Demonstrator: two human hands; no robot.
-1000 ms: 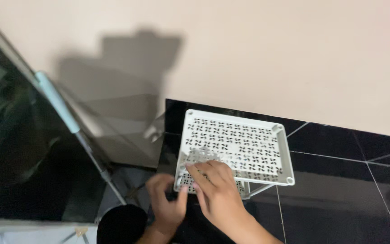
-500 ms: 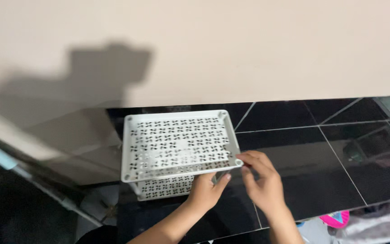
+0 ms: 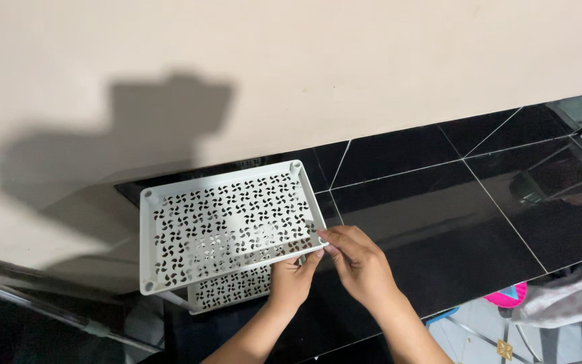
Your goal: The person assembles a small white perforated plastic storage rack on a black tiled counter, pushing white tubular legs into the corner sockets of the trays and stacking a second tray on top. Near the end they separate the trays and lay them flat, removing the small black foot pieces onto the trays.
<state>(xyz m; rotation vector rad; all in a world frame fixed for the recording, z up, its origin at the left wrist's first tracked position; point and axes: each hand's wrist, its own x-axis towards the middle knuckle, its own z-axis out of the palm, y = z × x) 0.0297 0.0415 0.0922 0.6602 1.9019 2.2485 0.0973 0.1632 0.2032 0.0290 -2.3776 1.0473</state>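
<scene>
Head view: the left hand (image 3: 291, 282) and right hand (image 3: 358, 264) both pinch the white holey shelf rack's (image 3: 227, 226) near corner, keeping the top tray steady.

Matt plastic rack (image 3: 227, 222) — glossy tiles (image 3: 439, 202)

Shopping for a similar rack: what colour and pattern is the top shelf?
White top shelf, pierced with small pinwheel-shaped holes; head view shows it best.

No packages, labels, signs or screens show in this view.
</scene>
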